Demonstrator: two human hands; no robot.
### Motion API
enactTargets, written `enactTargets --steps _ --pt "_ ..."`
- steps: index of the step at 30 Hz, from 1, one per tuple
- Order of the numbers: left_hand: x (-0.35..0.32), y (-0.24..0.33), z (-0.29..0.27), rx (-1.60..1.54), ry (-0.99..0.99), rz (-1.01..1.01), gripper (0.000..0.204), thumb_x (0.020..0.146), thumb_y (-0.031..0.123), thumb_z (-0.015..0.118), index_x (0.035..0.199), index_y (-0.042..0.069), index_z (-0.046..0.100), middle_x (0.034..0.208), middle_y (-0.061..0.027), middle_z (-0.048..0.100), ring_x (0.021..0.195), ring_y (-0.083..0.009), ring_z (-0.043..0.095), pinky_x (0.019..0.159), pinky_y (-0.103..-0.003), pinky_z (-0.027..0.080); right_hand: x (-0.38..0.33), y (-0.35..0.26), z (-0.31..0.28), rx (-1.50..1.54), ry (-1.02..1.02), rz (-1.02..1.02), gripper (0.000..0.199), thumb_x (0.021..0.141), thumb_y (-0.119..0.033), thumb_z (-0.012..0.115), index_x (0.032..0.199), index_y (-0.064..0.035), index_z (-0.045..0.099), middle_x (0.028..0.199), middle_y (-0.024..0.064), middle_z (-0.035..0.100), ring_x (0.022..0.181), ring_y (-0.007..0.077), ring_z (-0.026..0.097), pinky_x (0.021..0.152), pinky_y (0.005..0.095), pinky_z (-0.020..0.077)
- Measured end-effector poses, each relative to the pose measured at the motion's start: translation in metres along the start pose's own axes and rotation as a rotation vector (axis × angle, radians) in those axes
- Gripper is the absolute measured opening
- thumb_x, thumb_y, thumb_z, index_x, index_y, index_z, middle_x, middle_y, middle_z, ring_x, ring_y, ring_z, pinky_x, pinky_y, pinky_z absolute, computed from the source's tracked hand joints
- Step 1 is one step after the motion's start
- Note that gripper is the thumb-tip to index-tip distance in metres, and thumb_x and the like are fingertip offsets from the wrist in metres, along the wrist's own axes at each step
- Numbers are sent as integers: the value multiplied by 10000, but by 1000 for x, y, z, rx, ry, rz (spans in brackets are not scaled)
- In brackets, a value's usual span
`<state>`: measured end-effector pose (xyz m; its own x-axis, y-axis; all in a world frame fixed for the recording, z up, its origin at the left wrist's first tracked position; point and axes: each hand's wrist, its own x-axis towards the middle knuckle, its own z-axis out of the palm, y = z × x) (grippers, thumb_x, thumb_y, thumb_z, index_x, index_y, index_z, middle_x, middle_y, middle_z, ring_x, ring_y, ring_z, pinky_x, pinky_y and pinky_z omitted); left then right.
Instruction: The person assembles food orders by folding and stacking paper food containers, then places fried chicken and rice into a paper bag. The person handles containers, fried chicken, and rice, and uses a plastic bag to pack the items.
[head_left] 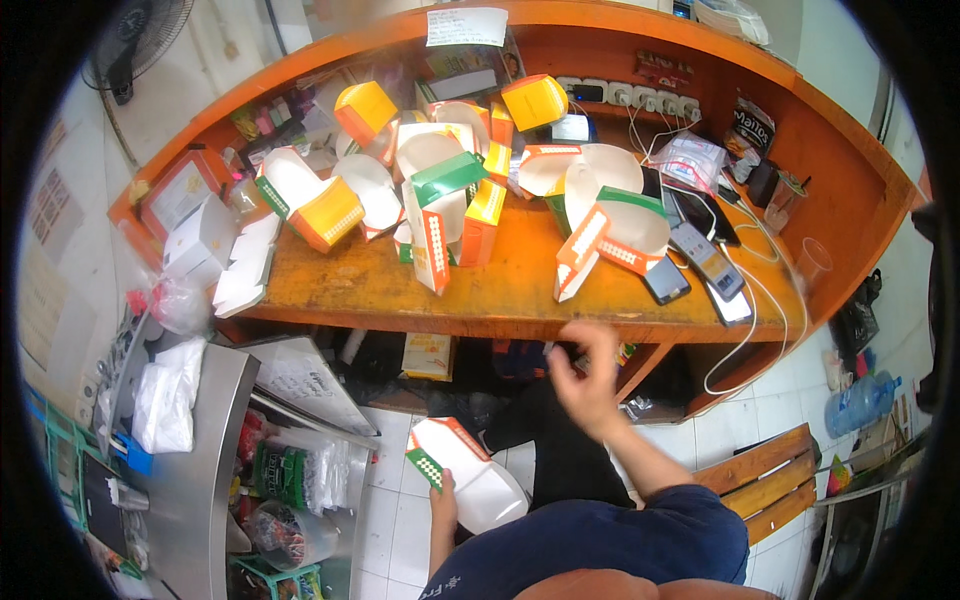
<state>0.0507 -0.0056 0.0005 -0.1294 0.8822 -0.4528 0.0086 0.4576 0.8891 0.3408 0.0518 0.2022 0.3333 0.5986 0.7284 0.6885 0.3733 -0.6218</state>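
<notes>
My left hand [443,497] hangs low over the tiled floor and grips a flat, unfolded white carton [468,472] with green and orange edges. Blurred by motion, my right hand [588,378] is raised just below the front edge of the orange wooden counter [500,300], fingers curled and holding nothing that I can see. On the counter lies a heap of folded and half-folded cartons [440,200] in white, orange, yellow and green. The nearest of them is a white and orange carton [600,240], right above my right hand.
Several phones [700,262] on white charging cables lie at the counter's right end. A steel cabinet [195,480] with plastic bags stands on the left. Behind me on the right is a wooden bench [765,480]. Boxes sit under the counter [430,355].
</notes>
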Motion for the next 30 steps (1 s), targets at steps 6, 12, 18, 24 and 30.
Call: enactTargets --steps 6,12,18,24,30 --pt "18 -8 -5 -583 -85 -71 660 990 502 452 1285 -88 478 1167 -201 617 1021 -282 644 873 -384 527 146 26 -63 -827 165 -287 667 678 -137 793 1284 -143 514 1333 118 499 1233 359 428 1001 463 350" --pt "12 -10 1 -500 1 -52 680 982 509 468 1287 -98 468 1197 -202 603 1040 -289 632 885 -382 512 203 37 -65 -920 -248 173 309 804 -89 655 1097 -181 625 1020 103 658 980 320 634 773 428 500" --pt "-4 -12 7 -476 209 -4 689 976 493 495 1301 -112 431 1253 -224 549 1095 -269 586 903 -373 489 106 -2 -44 -182 -3 51 321 849 -116 620 1149 -44 531 1021 143 621 966 312 620 814 409 497" --pt "2 -14 -15 -436 242 50 624 989 463 470 1247 -105 483 1178 -202 586 1046 -263 600 883 -368 493 -57 -29 68 -121 -1168 364 327 842 -106 577 1149 4 578 1096 259 616 1004 406 622 876 478 505" --pt "-7 -21 -17 -520 150 75 517 999 377 403 1248 -61 520 1149 -154 616 1014 -262 621 869 -368 499 -173 -7 96 -210 -1295 324 381 867 -102 528 1223 34 535 1146 262 587 1005 409 627 851 477 523"
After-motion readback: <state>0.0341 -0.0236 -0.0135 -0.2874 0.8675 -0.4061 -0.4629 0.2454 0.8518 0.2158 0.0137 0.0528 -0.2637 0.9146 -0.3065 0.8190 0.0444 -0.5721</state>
